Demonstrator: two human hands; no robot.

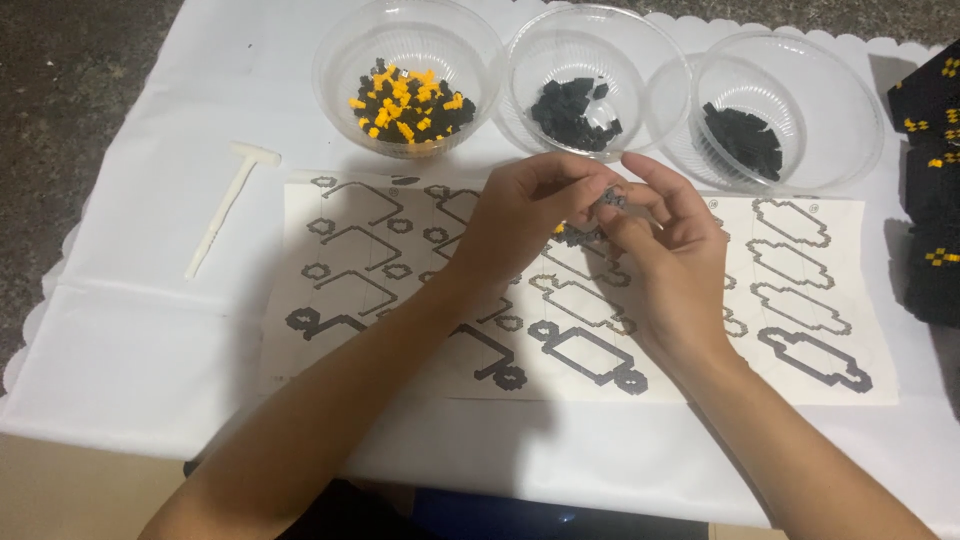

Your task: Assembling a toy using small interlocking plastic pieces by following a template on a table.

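Hands meet over a printed sheet [800, 300], pinching a small dark brick piece [612, 200] between them.

Left hand [525, 215] and right hand [675, 245] both have fingertips clenched on the piece, held just above the sheet's middle; another small dark cluster [578, 236] sits under them. Three clear bowls [590, 40] stand beyond, one with black-and-yellow bricks [410, 102], two with black. A white tool [228, 205] lies left.

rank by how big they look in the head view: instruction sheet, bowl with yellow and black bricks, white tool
1. instruction sheet, by far the largest.
2. bowl with yellow and black bricks.
3. white tool: about as long as the bowl is wide, but far thinner.
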